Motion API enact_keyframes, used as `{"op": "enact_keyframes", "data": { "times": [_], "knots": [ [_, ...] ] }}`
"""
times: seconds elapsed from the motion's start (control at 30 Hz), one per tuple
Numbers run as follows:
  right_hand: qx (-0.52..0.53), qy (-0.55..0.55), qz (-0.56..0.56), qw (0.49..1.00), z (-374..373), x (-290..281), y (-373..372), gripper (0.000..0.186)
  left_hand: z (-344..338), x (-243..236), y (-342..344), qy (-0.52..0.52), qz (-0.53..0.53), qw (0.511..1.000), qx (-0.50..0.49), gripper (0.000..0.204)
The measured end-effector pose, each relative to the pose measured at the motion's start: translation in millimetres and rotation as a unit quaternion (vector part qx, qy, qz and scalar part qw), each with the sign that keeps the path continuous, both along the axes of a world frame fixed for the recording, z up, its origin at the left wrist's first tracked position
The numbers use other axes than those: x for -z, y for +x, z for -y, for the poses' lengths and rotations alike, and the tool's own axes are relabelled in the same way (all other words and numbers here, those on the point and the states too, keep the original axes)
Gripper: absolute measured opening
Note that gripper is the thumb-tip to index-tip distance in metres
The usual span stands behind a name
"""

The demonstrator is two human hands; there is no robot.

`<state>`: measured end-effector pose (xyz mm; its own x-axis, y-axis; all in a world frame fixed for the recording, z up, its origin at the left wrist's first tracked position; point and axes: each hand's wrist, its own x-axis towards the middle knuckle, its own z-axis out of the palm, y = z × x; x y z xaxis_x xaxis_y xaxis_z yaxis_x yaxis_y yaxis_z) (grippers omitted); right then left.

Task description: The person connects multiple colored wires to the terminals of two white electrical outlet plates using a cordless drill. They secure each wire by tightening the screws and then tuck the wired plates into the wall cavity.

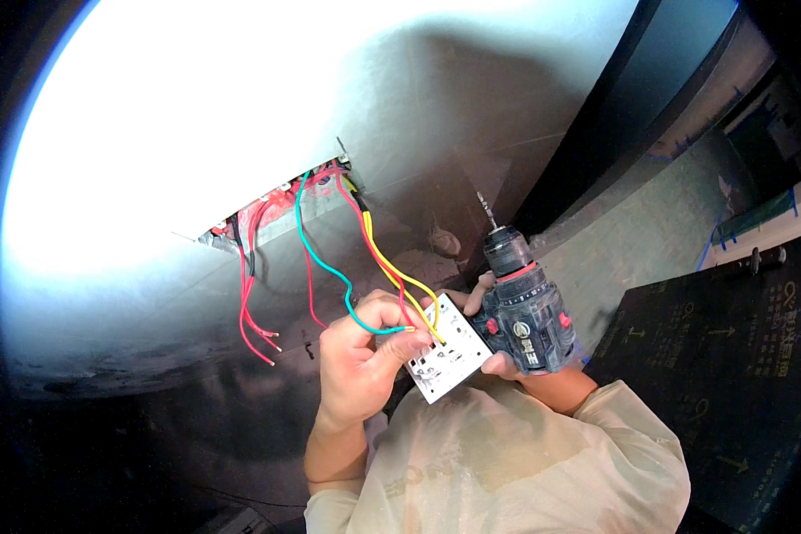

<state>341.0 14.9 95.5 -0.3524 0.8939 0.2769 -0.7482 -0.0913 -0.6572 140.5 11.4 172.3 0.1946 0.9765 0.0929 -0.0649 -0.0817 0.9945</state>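
My left hand point(358, 363) is closed in a pinch on a green wire point(326, 265), whose bare copper end shows past the thumb. Under it is a white wall plate point(452, 360), its back with terminals facing up. Yellow wires point(411, 274) and a red wire run down to this plate. My right hand point(500, 364) grips the plate's right side together with a dark cordless drill point(529, 325); much of that hand is hidden behind both. The drill's bit point(487, 212) points up and away.
A long recessed box point(271, 216) in the brightly lit wall point(178, 151) holds the wires' far ends. Loose red wires point(246, 307) with bare tips hang at its left. A dark printed board point(730, 356) stands at the right, beside the floor point(632, 240).
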Motion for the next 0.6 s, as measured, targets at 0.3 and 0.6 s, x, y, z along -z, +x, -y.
{"op": "enact_keyframes", "data": {
  "times": [0.3, 0.6],
  "knots": [
    [0.104, -0.024, 0.075, 0.991, 10, 18, 0, 0.096, -6, 19, -3, 0.046, 0.091, 0.994, 0.033, 0.009],
    [0.102, -0.055, 0.081, 0.990, 8, 11, 0, 0.105, -11, 20, 1, 0.021, 0.140, 0.988, 0.056, 0.017]
  ]
}}
